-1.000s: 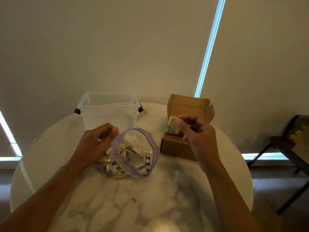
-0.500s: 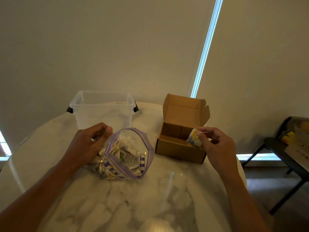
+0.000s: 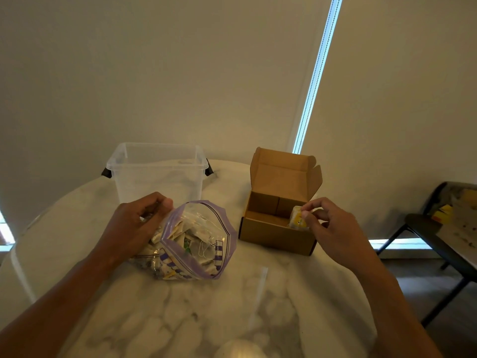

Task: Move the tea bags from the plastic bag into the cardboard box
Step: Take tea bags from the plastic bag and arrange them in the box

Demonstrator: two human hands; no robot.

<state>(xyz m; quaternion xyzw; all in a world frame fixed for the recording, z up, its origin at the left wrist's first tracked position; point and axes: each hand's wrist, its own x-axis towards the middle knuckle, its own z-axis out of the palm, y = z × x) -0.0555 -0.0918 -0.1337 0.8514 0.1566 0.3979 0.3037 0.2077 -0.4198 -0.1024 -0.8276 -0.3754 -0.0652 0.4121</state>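
Observation:
A clear plastic bag (image 3: 198, 239) with a purple zip rim lies open on the marble table, holding several tea bags. My left hand (image 3: 131, 226) grips its left rim and keeps the mouth open. To the right stands a brown cardboard box (image 3: 277, 237) with its lid flipped up at the back. My right hand (image 3: 333, 228) pinches a yellow-and-white tea bag (image 3: 296, 219) just inside the box's right end, at the front wall.
A clear plastic tub (image 3: 157, 174) with black side handles stands behind the bag. The round marble table (image 3: 180, 311) ends close behind the box. A dark chair (image 3: 438, 236) with papers on it stands at the right, off the table.
My right hand carried the tea bag from above the box's front down into its right end. My left hand stayed on the bag's rim.

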